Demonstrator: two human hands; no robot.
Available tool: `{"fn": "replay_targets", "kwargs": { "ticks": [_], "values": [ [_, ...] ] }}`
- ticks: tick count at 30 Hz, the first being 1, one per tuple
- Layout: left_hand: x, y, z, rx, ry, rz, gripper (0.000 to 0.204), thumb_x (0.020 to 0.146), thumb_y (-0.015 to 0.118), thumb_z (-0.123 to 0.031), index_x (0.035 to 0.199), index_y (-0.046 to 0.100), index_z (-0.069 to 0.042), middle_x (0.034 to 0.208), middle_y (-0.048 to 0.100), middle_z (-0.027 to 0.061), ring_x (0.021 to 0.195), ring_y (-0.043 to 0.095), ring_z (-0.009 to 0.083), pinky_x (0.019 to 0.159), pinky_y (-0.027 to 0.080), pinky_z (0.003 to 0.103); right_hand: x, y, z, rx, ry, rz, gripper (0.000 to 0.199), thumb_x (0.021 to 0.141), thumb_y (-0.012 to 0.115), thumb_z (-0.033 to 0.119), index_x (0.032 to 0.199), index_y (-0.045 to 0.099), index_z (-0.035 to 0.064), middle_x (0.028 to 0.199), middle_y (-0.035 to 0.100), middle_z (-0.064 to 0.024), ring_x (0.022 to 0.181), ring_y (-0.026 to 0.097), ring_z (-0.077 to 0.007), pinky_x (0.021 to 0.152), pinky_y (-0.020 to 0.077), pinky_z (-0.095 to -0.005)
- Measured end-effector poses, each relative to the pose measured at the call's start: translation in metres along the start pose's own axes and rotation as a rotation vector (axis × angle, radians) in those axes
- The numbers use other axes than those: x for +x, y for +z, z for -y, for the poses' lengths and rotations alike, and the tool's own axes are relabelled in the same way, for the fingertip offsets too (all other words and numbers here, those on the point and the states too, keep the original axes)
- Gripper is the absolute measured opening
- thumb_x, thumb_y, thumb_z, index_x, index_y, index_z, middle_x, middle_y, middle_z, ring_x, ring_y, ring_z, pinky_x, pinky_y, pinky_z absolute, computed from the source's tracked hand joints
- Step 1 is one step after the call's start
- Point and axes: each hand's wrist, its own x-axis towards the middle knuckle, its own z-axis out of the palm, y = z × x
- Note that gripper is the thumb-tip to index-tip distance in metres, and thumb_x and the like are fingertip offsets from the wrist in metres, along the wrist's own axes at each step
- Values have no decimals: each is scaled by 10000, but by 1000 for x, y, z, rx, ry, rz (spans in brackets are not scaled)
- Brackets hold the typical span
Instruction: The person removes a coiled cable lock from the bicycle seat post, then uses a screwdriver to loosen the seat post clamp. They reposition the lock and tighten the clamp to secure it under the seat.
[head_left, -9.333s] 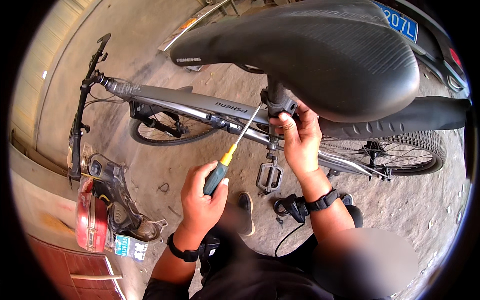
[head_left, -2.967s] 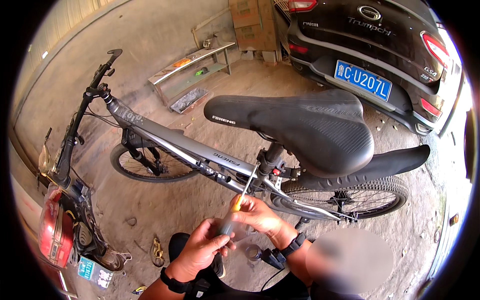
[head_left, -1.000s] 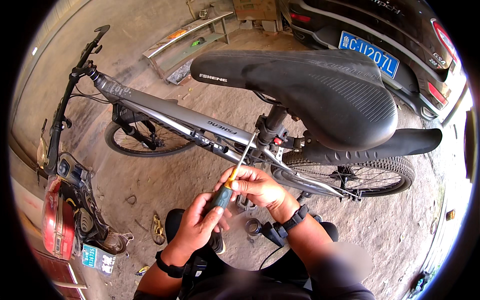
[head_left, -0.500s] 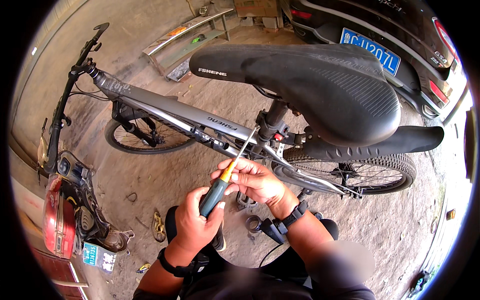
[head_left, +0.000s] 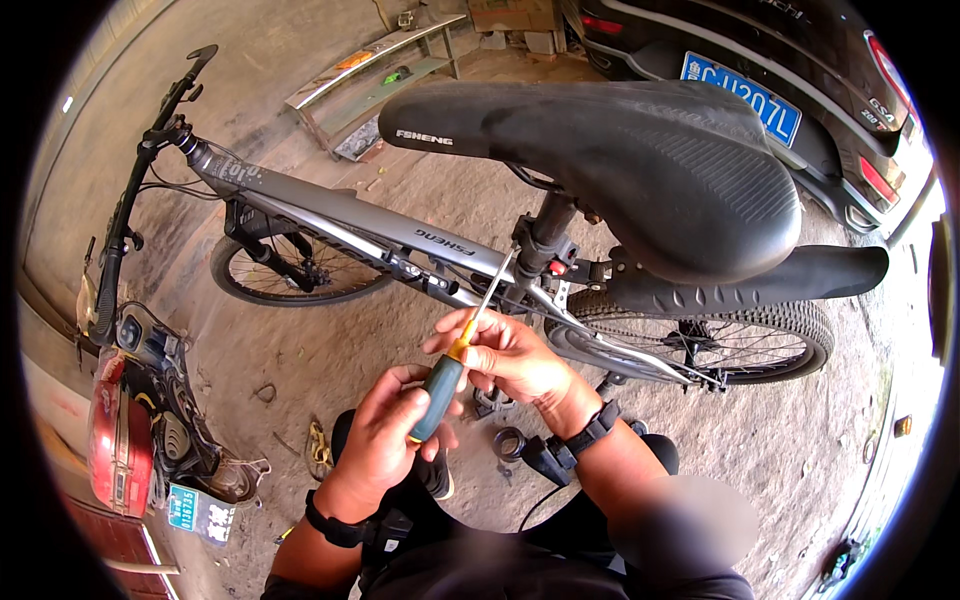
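Observation:
Between my two hands is a screwdriver (head_left: 436,398) with a dark green handle and a yellow collar. My left hand (head_left: 376,430) is loosely closed round the handle, its thumb lying along it. Higher up, my right hand (head_left: 522,362) pinches the yellow collar and the base of the metal shaft. The shaft slants up and away to the seat post clamp (head_left: 543,245) of a grey bicycle (head_left: 345,215). Its tip appears to reach the clamp; exact contact is too small to tell. Above the clamp is the black saddle (head_left: 600,150).
A black rear mudguard (head_left: 745,292) and rear wheel (head_left: 822,350) extend right. A dark car (head_left: 640,50) stands behind. A bench (head_left: 375,62) is by the wall; a motorbike with a red box (head_left: 120,440) is at left. A dark ring (head_left: 509,444) lies on the ground.
My left hand's grip on the handle has loosened, and its fingers have shifted round it. The screwdriver's handle has moved slightly right. My right hand stays at the collar.

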Motion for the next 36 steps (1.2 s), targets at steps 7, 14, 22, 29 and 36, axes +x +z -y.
{"fn": "replay_targets", "kwargs": {
  "ticks": [7,14,22,29,36],
  "values": [
    [-2,-3,10,137,135,2,491,1059,524,-309,1419,402,2,1121,671,192,727,699,227,561,511,267,-1,-2,-4,-85,20,-40,277,969,711,158,1210,625,53,1084,734,-100,723,689,-121,591,504,-194],
    [-3,-13,0,-201,-91,139,578,1017,608,-266,1454,344,4,1207,645,210,815,713,249,600,536,280,-2,5,2,36,34,-47,261,947,742,165,1163,651,49,1029,728,-96,700,670,-118,624,532,-229],
    [-1,-7,8,83,31,96,573,999,633,-240,1442,368,7,1228,646,180,836,713,254,608,536,272,0,-21,-15,-119,23,-1,283,954,729,164,1195,650,39,1127,730,-126,754,707,-133,603,519,-203],
    [-3,-2,3,-196,-97,117,485,1029,566,-266,1411,437,2,1171,668,174,855,719,262,595,559,288,-6,-12,3,-37,77,66,257,982,684,147,1227,646,78,1130,733,-53,762,692,-92,606,481,-191],
    [3,-2,6,-71,13,90,592,939,715,-168,1414,414,14,1125,673,173,831,712,248,643,555,277,-3,-25,-10,-107,6,48,259,983,687,157,1222,646,67,1098,736,-52,768,694,-97,599,486,-202]
  ]
}}
